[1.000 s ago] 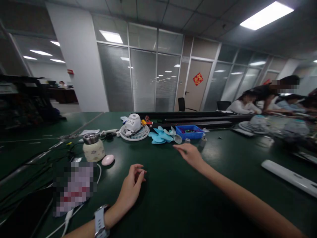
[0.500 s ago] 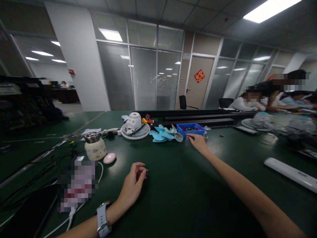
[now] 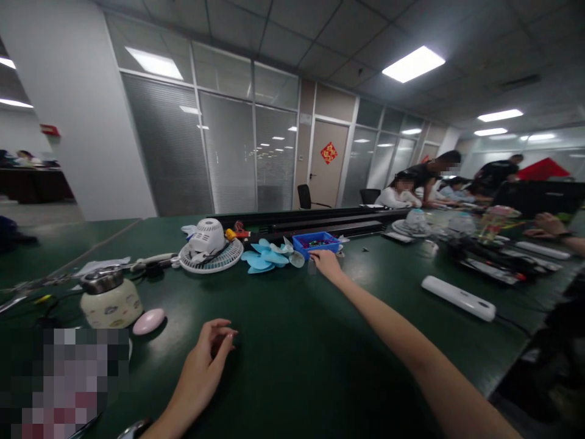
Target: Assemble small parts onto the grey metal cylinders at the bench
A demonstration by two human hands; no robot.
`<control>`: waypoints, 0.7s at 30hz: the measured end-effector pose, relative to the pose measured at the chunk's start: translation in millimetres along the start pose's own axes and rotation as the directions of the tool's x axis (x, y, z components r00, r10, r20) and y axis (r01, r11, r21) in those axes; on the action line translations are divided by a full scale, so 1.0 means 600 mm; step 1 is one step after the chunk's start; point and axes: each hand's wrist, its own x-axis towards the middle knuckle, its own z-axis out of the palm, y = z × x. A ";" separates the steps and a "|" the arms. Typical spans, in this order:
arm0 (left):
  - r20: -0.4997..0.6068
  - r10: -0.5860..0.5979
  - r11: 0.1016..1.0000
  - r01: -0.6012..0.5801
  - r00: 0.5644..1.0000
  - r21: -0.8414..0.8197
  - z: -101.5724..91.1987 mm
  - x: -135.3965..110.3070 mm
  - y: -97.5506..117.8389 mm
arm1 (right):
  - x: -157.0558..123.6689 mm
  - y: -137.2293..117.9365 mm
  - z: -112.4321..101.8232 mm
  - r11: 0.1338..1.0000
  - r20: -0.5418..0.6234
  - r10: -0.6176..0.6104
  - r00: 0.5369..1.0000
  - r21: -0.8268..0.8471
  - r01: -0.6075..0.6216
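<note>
My right hand (image 3: 326, 262) reaches far over the table, its fingertips pinched on a small clear plastic piece (image 3: 312, 267). Just behind it is a blue tray (image 3: 299, 249) with small dark and coloured parts inside. Left of the tray lie light-blue fan blades (image 3: 261, 258), with clear plastic pieces at their side. My left hand (image 3: 208, 353) rests nearer on the table, fingers loosely curled and apart from the thumb, holding nothing. Farther left a white fan motor housing (image 3: 206, 236) sits on a round white fan grille (image 3: 231, 258).
A cream jar (image 3: 112, 305) with a metal top and a pink oval object (image 3: 149, 321) stand at left, near cables. At right are a white power strip (image 3: 458, 298) and more fan parts (image 3: 414, 225). Black rails (image 3: 329, 227) run along the back. Several people work at far right.
The view has turned to the right, so the table things appear shifted left. My right hand stays by the blue tray with the clear piece; my left hand keeps its loose curl.
</note>
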 end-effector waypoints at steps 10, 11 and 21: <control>0.006 0.008 1.000 -0.008 1.000 0.003 -0.002 0.003 -0.008 | -0.001 -0.011 0.003 0.999 0.024 0.046 0.999 -0.029 -0.046; 0.006 0.011 1.000 -0.011 1.000 0.002 -0.002 0.005 -0.010 | -0.001 -0.010 0.004 0.998 0.012 0.053 0.998 -0.030 -0.053; -0.009 0.114 0.993 -0.114 0.993 -0.029 0.005 -0.015 0.008 | -0.016 0.006 0.017 0.997 -0.068 0.064 0.996 0.041 -0.061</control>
